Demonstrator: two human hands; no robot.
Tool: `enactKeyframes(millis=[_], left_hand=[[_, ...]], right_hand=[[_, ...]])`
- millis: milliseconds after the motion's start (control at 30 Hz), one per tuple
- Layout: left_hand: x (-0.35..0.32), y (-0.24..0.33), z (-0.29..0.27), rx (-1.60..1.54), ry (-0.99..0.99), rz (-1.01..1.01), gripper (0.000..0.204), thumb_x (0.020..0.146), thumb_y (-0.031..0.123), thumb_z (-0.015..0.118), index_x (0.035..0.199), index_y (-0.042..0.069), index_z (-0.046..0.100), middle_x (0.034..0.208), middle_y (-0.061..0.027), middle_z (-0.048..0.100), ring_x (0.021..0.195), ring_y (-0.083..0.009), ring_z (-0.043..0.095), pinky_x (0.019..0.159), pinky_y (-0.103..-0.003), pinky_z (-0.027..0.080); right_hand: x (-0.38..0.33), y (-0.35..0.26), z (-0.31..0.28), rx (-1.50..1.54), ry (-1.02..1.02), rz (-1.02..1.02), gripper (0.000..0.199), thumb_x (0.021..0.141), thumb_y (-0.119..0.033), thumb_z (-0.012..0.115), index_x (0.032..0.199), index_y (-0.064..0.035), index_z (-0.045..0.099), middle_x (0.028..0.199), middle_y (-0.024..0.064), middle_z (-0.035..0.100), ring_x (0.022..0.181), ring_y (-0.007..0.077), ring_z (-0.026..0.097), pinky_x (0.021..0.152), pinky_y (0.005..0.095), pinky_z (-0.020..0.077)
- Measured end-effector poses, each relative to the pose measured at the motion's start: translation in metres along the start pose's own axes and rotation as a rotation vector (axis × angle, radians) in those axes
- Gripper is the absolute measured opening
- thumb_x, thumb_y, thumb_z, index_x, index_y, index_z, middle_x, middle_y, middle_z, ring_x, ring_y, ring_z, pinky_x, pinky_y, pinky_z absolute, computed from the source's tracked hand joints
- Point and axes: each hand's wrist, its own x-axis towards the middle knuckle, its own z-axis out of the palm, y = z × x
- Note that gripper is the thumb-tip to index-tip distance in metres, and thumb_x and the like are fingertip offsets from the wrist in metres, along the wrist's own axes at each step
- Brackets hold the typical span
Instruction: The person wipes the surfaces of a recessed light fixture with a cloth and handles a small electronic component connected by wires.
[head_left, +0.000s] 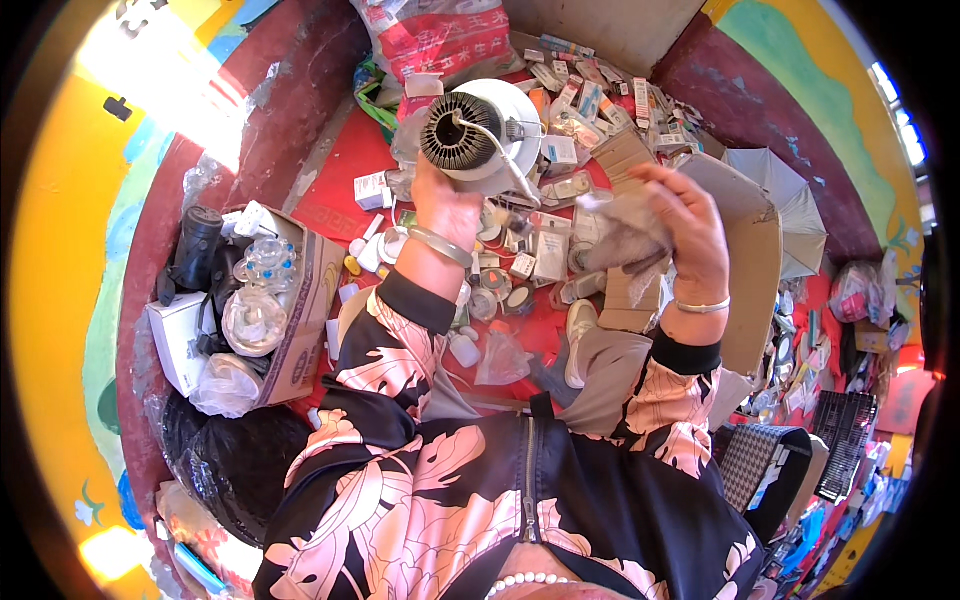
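My left hand (443, 208) is wrapped round a recessed downlight (462, 132) and holds it up. The light has a black finned heat sink, a broad white rim and a white cable hanging from it. In my right hand (690, 232) a crumpled greyish-white cloth (628, 232) is pinched between the fingers, apart from the light. Below both hands lie many small boxes, such as a white box (552, 250), and round pieces on a red floor covering (335, 190). A clear plastic bag (503, 358) lies near my shoe (580, 345).
At the left stands a carton (312, 300) full of plastic-wrapped parts, with a black bag (235, 465) nearer me. An open cardboard box (745, 255) and a silver-grey umbrella-like object (785, 205) stand at the right. Heaped small packages (600, 100) and a red-and-white sack (440, 40) lie at the far wall.
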Motion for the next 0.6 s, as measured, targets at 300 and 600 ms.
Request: enactKeyframes(millis=[300,600], left_hand=[[-0.001,0.008,0.000,-0.152,-0.127,-0.117,0.033,0.095,0.027,0.043,0.117,0.007,0.055,0.114,-0.0099,0.060,0.102,-0.0262,0.060,0.087,-0.040,0.051],[-0.005,-0.008,0.017,-0.098,-0.128,-0.059,0.048,0.099,0.038,0.026,0.123,0.003,0.048,0.121,-0.0145,0.055,0.110,-0.0313,0.054,0.096,-0.049,0.043]], right_hand=[[0.016,0.038,0.008,-0.764,-0.075,0.128,0.019,0.076,-0.020,0.065,0.080,-0.0019,0.065,0.081,0.0116,0.066,0.075,0.0269,0.063,0.069,0.0329,0.0489],[0.012,0.007,0.034,0.594,0.177,-0.117,0.014,0.091,-0.009,0.056,0.101,-0.0015,0.060,0.089,0.0002,0.062,0.079,0.0067,0.057,0.073,0.0200,0.0463]])
